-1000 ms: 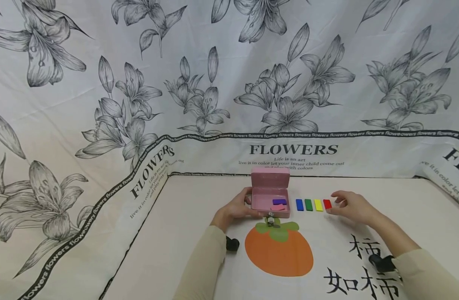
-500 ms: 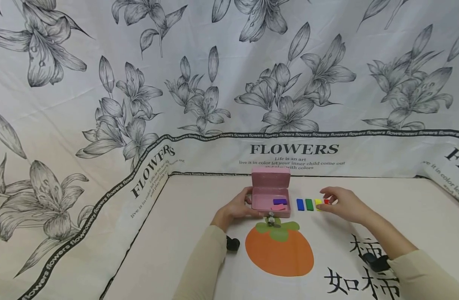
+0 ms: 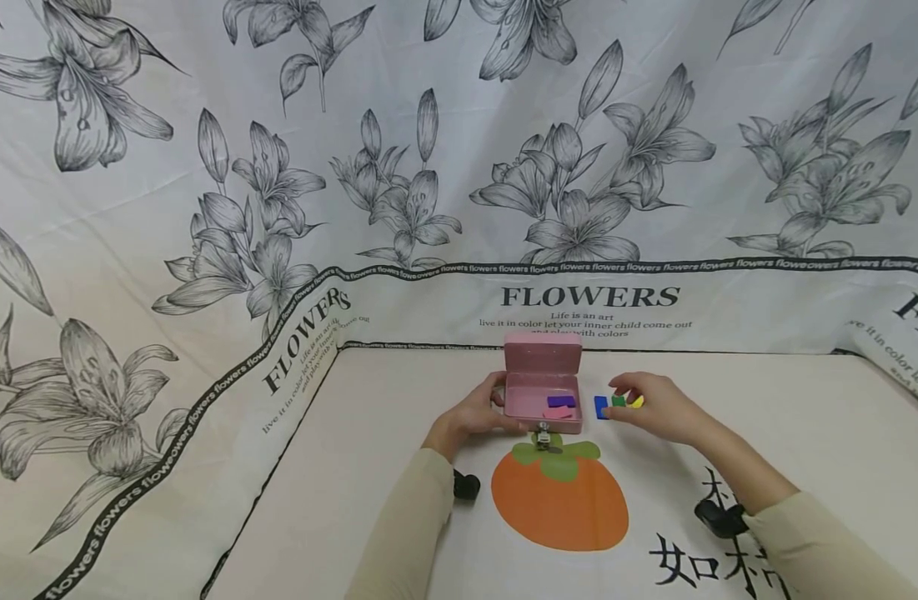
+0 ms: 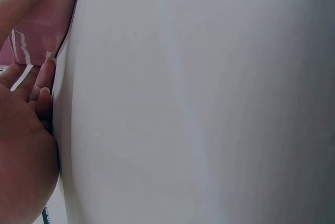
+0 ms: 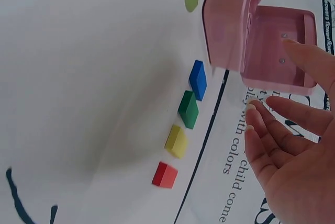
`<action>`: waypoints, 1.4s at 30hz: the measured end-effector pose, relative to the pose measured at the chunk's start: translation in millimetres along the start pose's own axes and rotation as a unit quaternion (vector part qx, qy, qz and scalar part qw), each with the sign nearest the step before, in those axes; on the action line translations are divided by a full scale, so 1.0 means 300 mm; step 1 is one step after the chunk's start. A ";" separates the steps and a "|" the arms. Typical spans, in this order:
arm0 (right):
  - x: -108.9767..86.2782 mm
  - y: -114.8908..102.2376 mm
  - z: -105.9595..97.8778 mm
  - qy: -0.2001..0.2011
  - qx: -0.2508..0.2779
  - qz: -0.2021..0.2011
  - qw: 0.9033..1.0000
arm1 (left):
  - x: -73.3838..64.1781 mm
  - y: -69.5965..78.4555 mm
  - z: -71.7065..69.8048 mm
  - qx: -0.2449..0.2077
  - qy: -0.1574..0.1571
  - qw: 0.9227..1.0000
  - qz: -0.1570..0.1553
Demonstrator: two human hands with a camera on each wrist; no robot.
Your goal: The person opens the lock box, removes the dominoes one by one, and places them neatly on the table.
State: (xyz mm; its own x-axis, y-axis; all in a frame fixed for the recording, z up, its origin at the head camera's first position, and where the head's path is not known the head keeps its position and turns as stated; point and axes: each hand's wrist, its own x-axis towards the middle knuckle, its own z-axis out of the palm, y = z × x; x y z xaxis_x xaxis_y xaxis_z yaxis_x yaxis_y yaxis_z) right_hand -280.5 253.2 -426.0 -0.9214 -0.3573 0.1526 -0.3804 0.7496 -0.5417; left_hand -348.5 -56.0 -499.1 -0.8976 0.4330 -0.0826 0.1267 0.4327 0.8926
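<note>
A pink hinged box (image 3: 543, 392) stands with its lid raised. Inside lie a purple block (image 3: 560, 402) and a pink block (image 3: 558, 412). My left hand (image 3: 474, 414) holds the box at its left side, thumb along the front. To the right of the box, a row on the table runs blue block (image 5: 198, 80), green block (image 5: 188, 110), yellow block (image 5: 177, 141) and red block (image 5: 165, 175). Over this row hovers my right hand (image 3: 664, 408), hiding the red block in the head view. In the right wrist view its fingers are loosely extended, holding nothing.
The white tabletop cloth (image 3: 338, 500) bears a printed orange persimmon (image 3: 559, 508) and black characters (image 3: 684, 560). A metal clasp (image 3: 543, 437) hangs at the box's front. Behind rises a flower-printed curtain (image 3: 398, 67).
My right hand has moved left along the row, from beside the red block to over the green and yellow blocks. My left hand and the box have stayed in place.
</note>
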 end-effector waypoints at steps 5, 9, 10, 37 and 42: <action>0.016 -0.017 0.018 -0.003 0.006 -0.016 1.000 | 0.003 -0.002 0.003 0.002 0.001 1.000 -0.003; 0.028 -0.036 0.032 -0.008 0.010 -0.023 1.000 | 0.007 -0.004 0.004 0.006 0.004 1.000 -0.003; 0.031 -0.042 0.036 -0.009 0.011 -0.026 1.000 | 0.007 -0.004 0.004 0.008 0.005 1.000 -0.004; 0.168 -0.112 0.151 -0.035 -0.029 -0.064 0.997 | -0.012 0.011 -0.003 0.010 0.000 1.000 -0.012; 0.199 -0.100 0.158 -0.052 -0.059 -0.057 0.995 | -0.011 0.009 -0.002 0.012 0.000 1.000 -0.009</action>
State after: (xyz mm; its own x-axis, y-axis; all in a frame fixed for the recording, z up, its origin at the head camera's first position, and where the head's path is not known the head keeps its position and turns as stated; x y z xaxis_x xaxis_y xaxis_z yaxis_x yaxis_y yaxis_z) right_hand -320.3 183.0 -439.6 -0.8605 -0.4957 0.1178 -0.4950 0.7585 -0.4238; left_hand -345.4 -56.8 -496.2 -0.9003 0.4240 -0.0990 0.1193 0.4590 0.8804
